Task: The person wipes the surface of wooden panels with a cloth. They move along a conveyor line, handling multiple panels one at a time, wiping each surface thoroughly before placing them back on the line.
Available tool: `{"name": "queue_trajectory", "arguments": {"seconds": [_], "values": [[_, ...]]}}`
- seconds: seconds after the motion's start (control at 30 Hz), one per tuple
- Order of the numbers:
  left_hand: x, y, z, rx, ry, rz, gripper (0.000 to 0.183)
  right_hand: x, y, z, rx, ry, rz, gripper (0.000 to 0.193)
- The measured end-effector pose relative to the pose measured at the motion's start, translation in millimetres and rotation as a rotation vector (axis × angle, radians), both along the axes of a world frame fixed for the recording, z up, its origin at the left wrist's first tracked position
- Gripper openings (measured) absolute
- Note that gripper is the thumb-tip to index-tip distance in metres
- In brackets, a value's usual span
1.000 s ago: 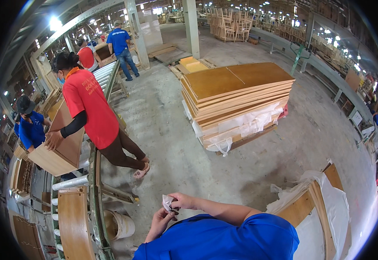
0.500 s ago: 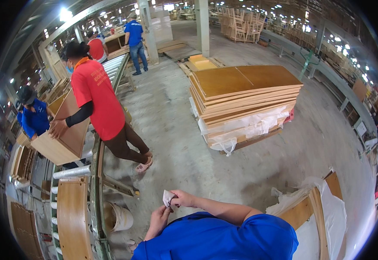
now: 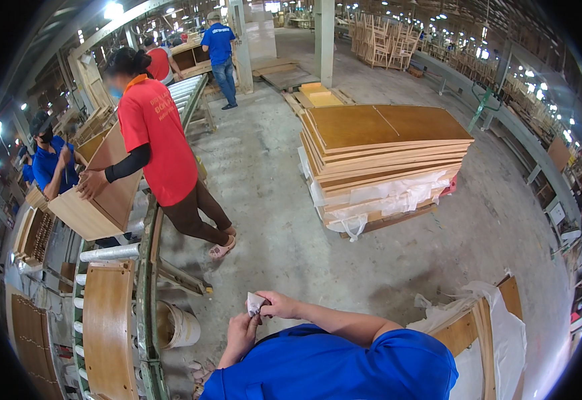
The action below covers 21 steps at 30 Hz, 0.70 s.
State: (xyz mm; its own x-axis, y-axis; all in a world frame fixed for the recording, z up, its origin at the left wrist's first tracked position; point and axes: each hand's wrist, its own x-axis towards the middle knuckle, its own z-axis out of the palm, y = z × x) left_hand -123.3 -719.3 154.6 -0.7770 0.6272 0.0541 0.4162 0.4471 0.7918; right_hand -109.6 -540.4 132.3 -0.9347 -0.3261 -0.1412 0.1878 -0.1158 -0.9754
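Close to my chest, my right hand pinches a small whitish folded sheet, perhaps paper or cloth; the kind does not show clearly. My left hand is closed just below it, its fingertips against the sheet's lower end and close to the right fingers. The sheet's tip points up, and part of it is hidden by my fingers. To the left of my hands lies a brown curved wooden panel on a roller conveyor.
A stack of wooden panels stands ahead on a pallet. Behind my right elbow lean wrapped boards. A white bucket sits beside the conveyor. A co-worker in a red shirt holds a wooden cabinet; another in blue stands across from them.
My hands stay together on the sheet with little movement. The view has shifted slightly. The co-worker in blue at the left has straightened and raised a hand from the cabinet.
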Motion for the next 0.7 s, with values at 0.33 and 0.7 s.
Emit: {"name": "queue_trajectory", "arguments": {"seconds": [0.33,0.7], "values": [[2.3,3.0,-5.0,0.209,-0.454,0.0,0.023,-7.7,3.4,7.6,-0.144,0.065,0.126,0.037],[-4.7,7.6,4.5,0.353,-0.391,0.026,0.018,-11.4,15.8,31.4,-0.396,-0.071,0.062,0.042]]}}
